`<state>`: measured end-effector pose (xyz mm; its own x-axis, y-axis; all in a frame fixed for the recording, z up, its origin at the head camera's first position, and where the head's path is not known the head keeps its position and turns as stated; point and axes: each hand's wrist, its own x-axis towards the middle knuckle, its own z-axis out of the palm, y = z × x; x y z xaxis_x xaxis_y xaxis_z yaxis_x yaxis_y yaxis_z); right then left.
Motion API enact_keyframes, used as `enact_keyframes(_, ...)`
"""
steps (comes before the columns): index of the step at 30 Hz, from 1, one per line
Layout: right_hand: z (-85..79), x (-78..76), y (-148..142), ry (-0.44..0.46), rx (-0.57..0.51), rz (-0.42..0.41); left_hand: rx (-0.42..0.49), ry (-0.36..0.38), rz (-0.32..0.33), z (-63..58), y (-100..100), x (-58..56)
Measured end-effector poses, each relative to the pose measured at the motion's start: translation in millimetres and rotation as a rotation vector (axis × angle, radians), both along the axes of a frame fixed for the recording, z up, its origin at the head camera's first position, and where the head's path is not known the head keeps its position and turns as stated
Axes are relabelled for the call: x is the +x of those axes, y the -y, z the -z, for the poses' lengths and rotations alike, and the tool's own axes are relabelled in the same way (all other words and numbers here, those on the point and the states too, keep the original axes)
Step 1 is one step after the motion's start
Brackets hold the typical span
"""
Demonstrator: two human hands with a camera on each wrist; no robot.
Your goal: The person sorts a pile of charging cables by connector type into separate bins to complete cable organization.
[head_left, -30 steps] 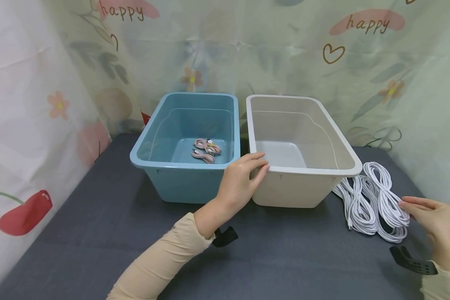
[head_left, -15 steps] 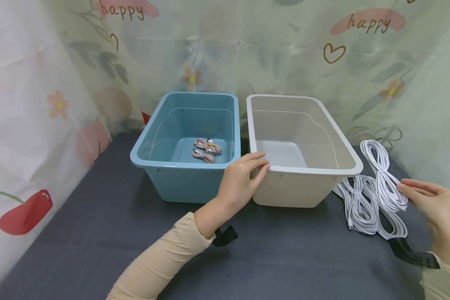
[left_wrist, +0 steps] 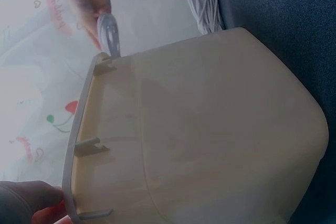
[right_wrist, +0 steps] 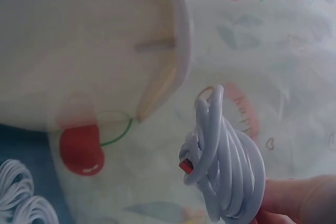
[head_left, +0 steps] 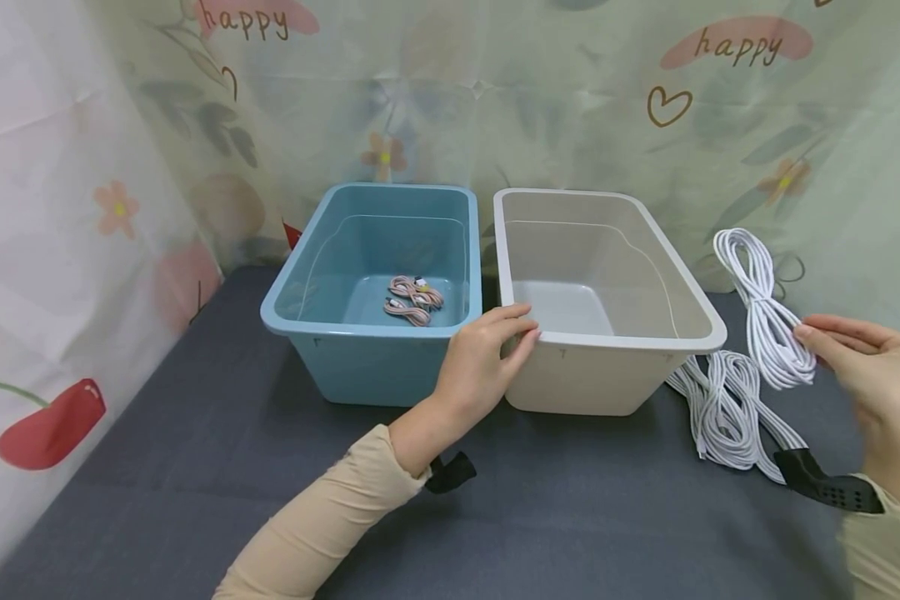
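My right hand [head_left: 873, 371] pinches a coiled white cable [head_left: 771, 321] between thumb and fingers, raised above the table at the right. More coiled white cable [head_left: 727, 417] lies below on the cloth, beside the beige plastic bin [head_left: 592, 379]. In the right wrist view the held coil [right_wrist: 231, 166] has a small red spot, and the fingers [right_wrist: 299, 198] grip its lower end. My left hand [head_left: 487, 346] pinches the bin's front rim near its left corner. The left wrist view shows the thumb and finger [left_wrist: 31, 200] at that rim.
A blue plastic bin [head_left: 378, 371] stands left of the beige one, with a few small pinkish coiled cables [head_left: 412, 300] inside. Both stand on a dark cloth-covered table [head_left: 157, 450]. Printed curtains [head_left: 570, 108] close off the back and sides.
My right hand has lifted one white cable coil up off the others, and the coil now hangs clear of the table beside the beige bin. The left hand has stayed put.
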<state>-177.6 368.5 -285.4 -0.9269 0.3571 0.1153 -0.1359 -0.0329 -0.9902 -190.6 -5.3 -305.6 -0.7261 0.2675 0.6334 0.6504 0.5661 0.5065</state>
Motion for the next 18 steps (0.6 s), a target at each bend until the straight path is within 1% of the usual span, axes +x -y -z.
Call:
enact_keyframes(3,-10.7,-2.9,7,-0.071,-0.046,-0.022,0.000,-0.001,0.001,0.0,0,-0.3)
enact_keyframes(6,-21.4,-6.8,14,-0.115,-0.066,-0.033,0.002,-0.001,0.002,0.0,0,-0.4)
enact_keyframes(8,-28.6,-9.6,20,-0.111,-0.065,-0.032,0.003,-0.001,0.001,-0.2,0,-0.3)
enact_keyframes(10,-36.3,-12.0,24,-0.061,-0.028,-0.009,0.004,-0.001,0.002,-0.3,0,-0.2)
enact_keyframes(13,-46.1,-17.7,33,-0.048,-0.008,0.004,0.002,-0.005,0.000,-0.4,0,0.0)
enact_keyframes(16,-54.6,-24.0,44,-0.071,0.023,0.007,0.003,-0.008,-0.001,-0.2,0,-0.1)
enact_keyframes(17,-56.6,-26.4,47,-0.097,0.018,-0.006,0.002,-0.008,-0.002,-0.1,0,0.0)
enact_keyframes(18,-59.0,-28.4,51,-0.104,0.025,-0.014,0.003,-0.007,-0.001,0.0,0,-0.1)
